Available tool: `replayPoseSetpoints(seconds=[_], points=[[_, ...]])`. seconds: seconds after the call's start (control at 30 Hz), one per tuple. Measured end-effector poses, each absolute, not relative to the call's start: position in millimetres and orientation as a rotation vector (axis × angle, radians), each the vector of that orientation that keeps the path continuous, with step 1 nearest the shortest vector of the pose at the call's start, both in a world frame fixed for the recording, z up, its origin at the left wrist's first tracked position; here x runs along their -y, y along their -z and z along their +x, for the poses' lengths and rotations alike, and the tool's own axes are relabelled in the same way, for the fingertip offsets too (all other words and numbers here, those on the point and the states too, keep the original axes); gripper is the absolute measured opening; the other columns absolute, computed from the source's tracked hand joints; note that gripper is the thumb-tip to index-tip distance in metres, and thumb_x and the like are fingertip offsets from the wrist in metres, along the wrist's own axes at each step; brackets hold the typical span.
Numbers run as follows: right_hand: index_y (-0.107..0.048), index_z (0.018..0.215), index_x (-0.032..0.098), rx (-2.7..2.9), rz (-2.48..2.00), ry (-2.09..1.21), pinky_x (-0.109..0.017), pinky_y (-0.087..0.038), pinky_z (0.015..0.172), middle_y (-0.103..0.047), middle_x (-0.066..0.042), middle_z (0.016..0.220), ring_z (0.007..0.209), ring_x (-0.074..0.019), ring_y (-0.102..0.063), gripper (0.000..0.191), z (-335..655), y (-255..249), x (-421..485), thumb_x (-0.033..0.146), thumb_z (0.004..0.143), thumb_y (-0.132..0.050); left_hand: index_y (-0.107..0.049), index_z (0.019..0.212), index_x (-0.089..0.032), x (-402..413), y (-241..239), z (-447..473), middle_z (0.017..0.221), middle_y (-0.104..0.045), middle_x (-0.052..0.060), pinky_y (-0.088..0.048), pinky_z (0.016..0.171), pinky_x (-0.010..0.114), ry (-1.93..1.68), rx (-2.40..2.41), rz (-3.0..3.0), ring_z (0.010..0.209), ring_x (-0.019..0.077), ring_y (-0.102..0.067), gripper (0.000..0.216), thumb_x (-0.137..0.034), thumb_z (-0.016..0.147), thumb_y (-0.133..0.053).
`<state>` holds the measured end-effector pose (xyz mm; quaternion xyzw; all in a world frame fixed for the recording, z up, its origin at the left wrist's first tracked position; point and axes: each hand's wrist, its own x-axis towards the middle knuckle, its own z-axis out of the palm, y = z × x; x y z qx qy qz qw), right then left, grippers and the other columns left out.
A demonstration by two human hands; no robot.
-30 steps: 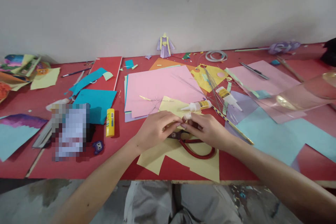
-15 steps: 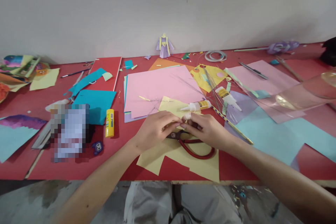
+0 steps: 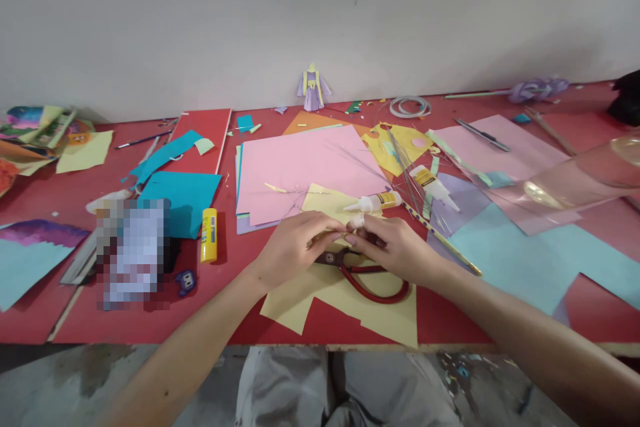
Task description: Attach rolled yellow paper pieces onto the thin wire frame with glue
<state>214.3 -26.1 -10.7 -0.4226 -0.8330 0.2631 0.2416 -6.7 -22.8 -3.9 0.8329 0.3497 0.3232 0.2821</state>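
My left hand (image 3: 300, 243) and my right hand (image 3: 393, 247) meet fingertip to fingertip over the middle of the table. Both are closed in a pinch, and the small thing between them is too hidden to name. Beneath them lie red-handled scissors (image 3: 379, 295) on a cut sheet of pale yellow paper (image 3: 395, 320). Just beyond my fingers rests a small white glue bottle (image 3: 383, 201) with a yellow label. A stack of pink paper (image 3: 305, 167) spreads farther back, with thin wires and a little yellow strip (image 3: 274, 187) on it.
A yellow glue stick (image 3: 209, 235) stands left of my hands beside teal paper (image 3: 183, 200). A second glue bottle (image 3: 434, 187), a patterned pencil (image 3: 453, 247) and light blue paper (image 3: 530, 253) lie to the right. A paper doll (image 3: 313, 88) leans on the wall.
My fingertips have shifted very slightly while staying pinched together. Everything else on the table stays in place.
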Motion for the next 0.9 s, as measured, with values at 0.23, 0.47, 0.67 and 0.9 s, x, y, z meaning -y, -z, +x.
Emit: replayPoseSetpoints(seconds=[0.23,0.47,0.67,0.9], points=[[-0.061,0.084,0.018,2.27,-1.165,-0.712,-0.022,-0.035,0.051,-0.055,0.003,0.058,0.05,-0.0101,-0.048,0.025,214,9,26,0.037,0.097,-0.052,-0.068,0.1,-0.02,24,-3,-5,0.097,-0.074,0.002,-0.053,0.067,0.019,-0.78,-0.994,1.978,0.085,0.0123,-0.069,0.015,-0.028,0.095,-0.057],[-0.061,0.083,0.018,2.231,-1.157,-0.708,-0.021,-0.035,0.049,-0.058,0.003,0.059,0.048,-0.0094,-0.047,0.025,213,10,27,0.039,0.096,-0.054,-0.07,0.098,-0.019,23,-8,-4,0.096,-0.075,0.004,-0.055,0.067,0.02,-0.804,-1.004,1.947,0.088,0.0144,-0.07,0.014,-0.025,0.094,-0.058],[-0.061,0.085,0.018,2.21,-1.178,-0.768,-0.022,-0.035,0.05,-0.057,0.002,0.059,0.051,-0.0105,-0.049,0.026,213,8,27,0.039,0.097,-0.051,-0.071,0.098,-0.019,23,-6,-4,0.095,-0.075,0.004,-0.055,0.067,0.02,-0.808,-1.017,1.955,0.086,0.0147,-0.07,0.014,-0.026,0.093,-0.059],[-0.063,0.091,0.018,2.069,-1.204,-0.977,-0.023,-0.037,0.052,-0.057,0.001,0.064,0.056,-0.0121,-0.048,0.025,212,5,25,0.04,0.095,-0.053,-0.068,0.102,-0.02,23,-4,-5,0.096,-0.074,0.002,-0.055,0.069,0.019,-0.722,-0.979,1.867,0.082,0.0122,-0.07,0.014,-0.026,0.092,-0.061]])
